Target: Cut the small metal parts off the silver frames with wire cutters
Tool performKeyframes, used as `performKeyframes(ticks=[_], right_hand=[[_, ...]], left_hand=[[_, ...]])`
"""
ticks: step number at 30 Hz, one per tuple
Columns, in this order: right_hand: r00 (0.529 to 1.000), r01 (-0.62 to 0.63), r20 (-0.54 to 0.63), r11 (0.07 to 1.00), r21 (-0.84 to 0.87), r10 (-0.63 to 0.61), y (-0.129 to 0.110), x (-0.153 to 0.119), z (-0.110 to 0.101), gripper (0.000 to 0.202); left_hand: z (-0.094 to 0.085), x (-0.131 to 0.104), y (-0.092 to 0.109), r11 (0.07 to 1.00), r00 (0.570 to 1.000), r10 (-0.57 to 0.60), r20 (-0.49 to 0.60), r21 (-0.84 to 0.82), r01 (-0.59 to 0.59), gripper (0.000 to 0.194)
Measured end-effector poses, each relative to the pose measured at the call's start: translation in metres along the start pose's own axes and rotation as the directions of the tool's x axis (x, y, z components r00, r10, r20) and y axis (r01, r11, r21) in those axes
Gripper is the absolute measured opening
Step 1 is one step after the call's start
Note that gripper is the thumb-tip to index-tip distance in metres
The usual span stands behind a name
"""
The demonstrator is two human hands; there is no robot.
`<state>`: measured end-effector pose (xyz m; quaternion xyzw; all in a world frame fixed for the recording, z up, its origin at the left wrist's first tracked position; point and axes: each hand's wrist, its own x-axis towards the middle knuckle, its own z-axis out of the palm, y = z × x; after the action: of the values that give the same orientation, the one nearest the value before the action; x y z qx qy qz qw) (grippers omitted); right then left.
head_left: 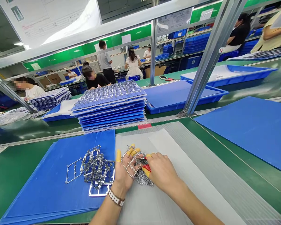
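Palm up, my left hand (124,173) holds a silvery rectangular frame (128,164) with small parts on it; yellow covers sit on several of its fingertips. My right hand (162,170) is closed around a red-handled tool (146,168), whose tip is hidden near the frame. Beneath and between the hands, a pile of small silvery pieces (144,178) lies on a pale sheet (178,187). To the left, a tangled heap of similar frames (96,168) rests on blue sheets (49,187).
Beyond the bench rail stands a tall stack of blue sheets with frames (112,106). Blue trays (168,109) are right of it. A metal post (201,62) rises at the right, near a large blue sheet (250,125). Several people work in the background.
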<state>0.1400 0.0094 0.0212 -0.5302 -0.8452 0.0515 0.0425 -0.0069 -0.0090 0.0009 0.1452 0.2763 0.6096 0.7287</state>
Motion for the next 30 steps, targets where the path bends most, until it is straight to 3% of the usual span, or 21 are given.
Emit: performKeyframes(ticks=[15, 22, 30], right_hand=[[0.998, -0.004, 0.064, 1.0, -0.017, 0.005, -0.004, 0.002, -0.012, 0.013], [0.998, 0.026, 0.053, 0.999, 0.029, -0.027, -0.015, -0.009, -0.01, 0.017], [0.995, 0.059, 0.072, 0.997, 0.058, -0.063, -0.024, -0.005, -0.008, 0.02]], left_hand=[[-0.009, 0.002, -0.005, 0.987, 0.99, 0.134, -0.035, 0.091, -0.131, 0.059], [-0.004, 0.003, -0.003, 0.985, 0.987, 0.152, -0.057, 0.085, -0.147, 0.062], [-0.006, 0.002, -0.005, 0.973, 0.979, 0.19, -0.079, 0.146, -0.177, 0.06]])
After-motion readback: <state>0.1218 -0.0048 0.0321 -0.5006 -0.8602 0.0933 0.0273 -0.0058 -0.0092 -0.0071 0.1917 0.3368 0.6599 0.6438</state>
